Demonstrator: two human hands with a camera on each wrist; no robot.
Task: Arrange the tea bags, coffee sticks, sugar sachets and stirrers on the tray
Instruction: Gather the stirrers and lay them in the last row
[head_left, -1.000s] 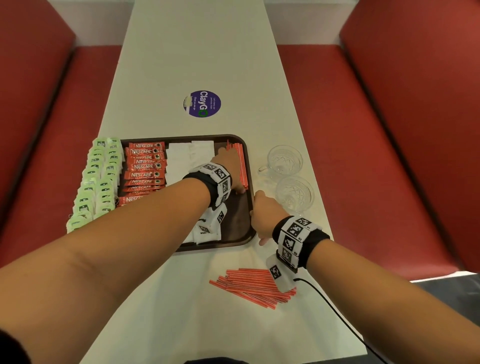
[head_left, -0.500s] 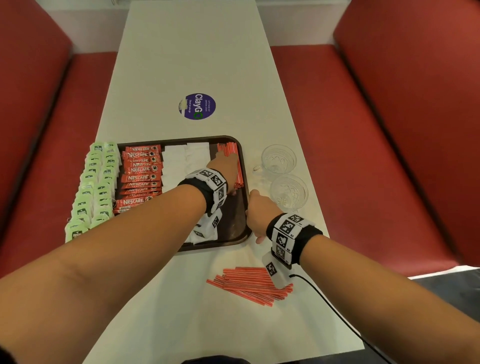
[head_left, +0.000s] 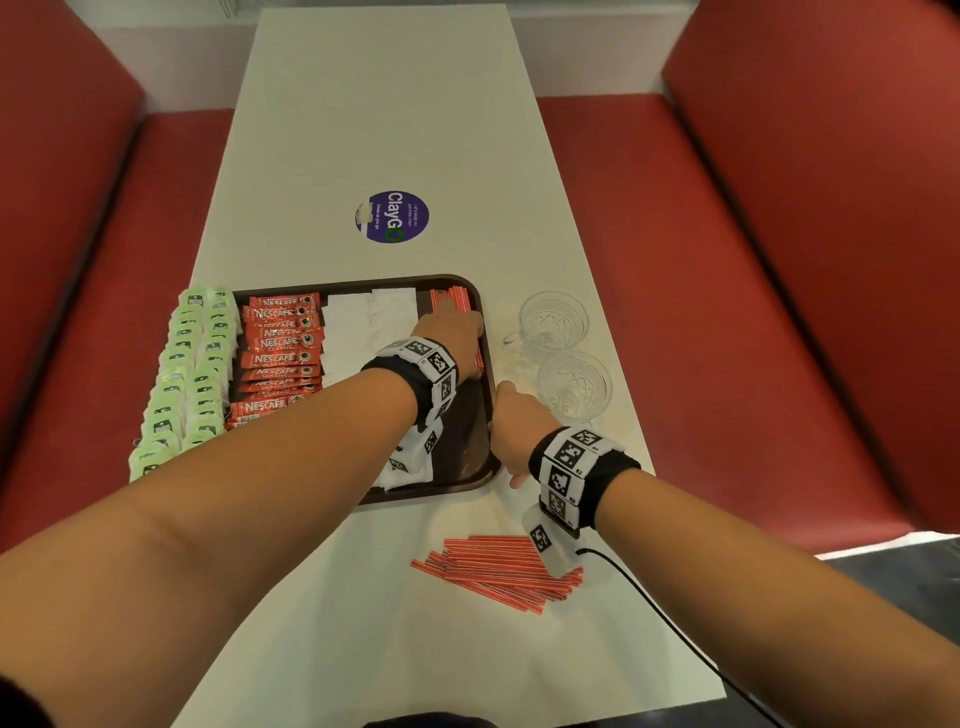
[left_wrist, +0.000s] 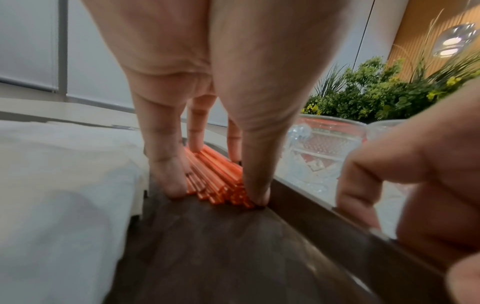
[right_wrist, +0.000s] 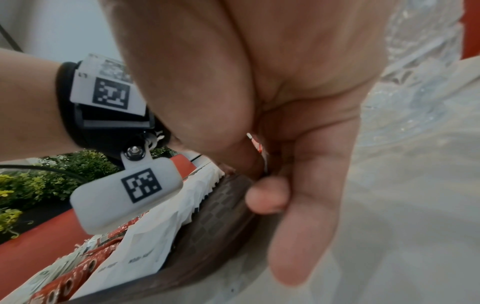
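Both hands have barely shifted. On the desk (head_left: 389, 130), the tray (head_left: 467, 452) is gripped at its right rim by the right hand (head_left: 514, 421). The left hand (head_left: 452, 338), fingers straight, brackets the stirrers (left_wrist: 215, 170) against the tray's right wall.

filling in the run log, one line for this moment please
left hand: straight fingers bracket stirrers in tray | right hand: grips tray rim | loose stirrers: on table
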